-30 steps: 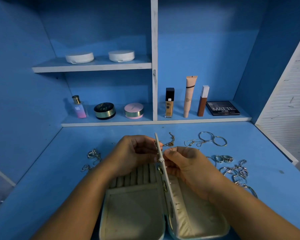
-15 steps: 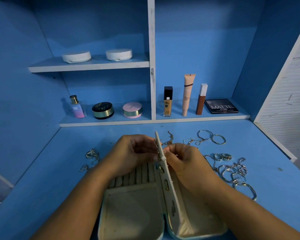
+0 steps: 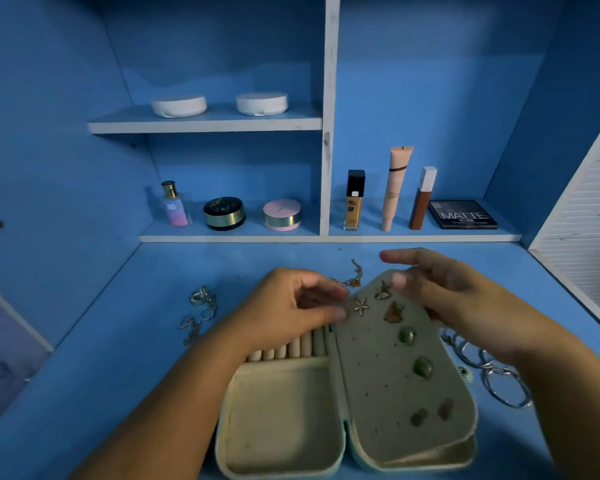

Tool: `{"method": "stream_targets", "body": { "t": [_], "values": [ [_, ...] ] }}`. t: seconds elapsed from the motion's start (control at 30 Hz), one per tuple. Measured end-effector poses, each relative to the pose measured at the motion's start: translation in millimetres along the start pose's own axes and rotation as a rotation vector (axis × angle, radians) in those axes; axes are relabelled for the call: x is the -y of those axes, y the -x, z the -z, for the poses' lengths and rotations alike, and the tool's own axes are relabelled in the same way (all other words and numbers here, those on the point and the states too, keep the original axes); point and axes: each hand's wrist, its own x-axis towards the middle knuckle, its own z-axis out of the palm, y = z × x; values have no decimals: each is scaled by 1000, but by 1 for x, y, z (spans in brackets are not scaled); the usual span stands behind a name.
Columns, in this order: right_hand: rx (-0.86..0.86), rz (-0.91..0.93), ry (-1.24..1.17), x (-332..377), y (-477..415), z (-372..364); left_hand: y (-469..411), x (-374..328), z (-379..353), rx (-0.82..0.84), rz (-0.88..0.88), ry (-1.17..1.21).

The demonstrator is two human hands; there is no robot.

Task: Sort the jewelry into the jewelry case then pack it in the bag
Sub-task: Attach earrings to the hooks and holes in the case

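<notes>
A cream jewelry case [image 3: 281, 414] lies open at the near edge of the blue desk. Its earring flap [image 3: 378, 393] lies over the right half and carries a starfish stud [image 3: 361, 305] and several other earrings. Ring rolls [image 3: 291, 349] show behind the bare left compartment. My left hand [image 3: 291, 306] hovers over the rolls, fingers loosely curled, thumb tip at the flap's left edge. My right hand [image 3: 458, 299] hangs over the flap's far end with fingers relaxed, holding nothing. A gold chain [image 3: 354, 278] lies just beyond the case.
Silver rings [image 3: 201, 303] lie on the desk to the left of the case. Silver bangles and rings [image 3: 499, 382] lie to its right, partly under my right forearm. Cosmetics bottles, compacts and a palette [image 3: 463, 214] stand on the shelves behind. No bag is in view.
The flap stood on edge between my pinching hands; now it lies flat over the right half, earrings up. Both hands have loosened and drawn apart. The camera has moved closer.
</notes>
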Motion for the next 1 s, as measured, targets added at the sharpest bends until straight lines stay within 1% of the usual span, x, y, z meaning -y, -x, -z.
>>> {"method": "stream_targets", "body": {
  "t": [0.07, 0.1, 0.17, 0.23, 0.3, 0.33, 0.43, 0.57, 0.63, 0.73, 0.83, 1.0],
  "values": [
    [24, -23, 264, -7, -4, 7, 5, -4, 5, -22, 20, 12],
    [20, -36, 376, -11, -7, 8, 8, -6, 10, -64, 32, 21],
    [9, -61, 526, -16, -11, 7, 14, -7, 25, -184, 37, -15],
    [-3, -55, 693, -22, -14, 2, 23, -5, 44, -272, 46, -151],
    [-29, 38, 838, -29, -16, -4, 37, 1, 63, -321, 81, -326],
    [-40, 89, 872, -31, -17, -8, 44, 5, 72, -349, 103, -407],
    [-4, 166, 840, -29, -14, -21, 65, 20, 94, -424, 195, -596],
    [94, 202, 856, -31, -12, -38, 83, 39, 106, -450, 295, -753],
    [110, 208, 865, -33, -11, -42, 82, 43, 106, -467, 293, -793],
    [109, 209, 866, -35, -13, -43, 67, 43, 102, -484, 229, -858],
    [107, 208, 862, -36, -14, -42, 47, 37, 95, -403, 199, -945],
    [102, 213, 872, -38, -15, -42, 22, 33, 87, -177, 172, -1046]
  ]
}}
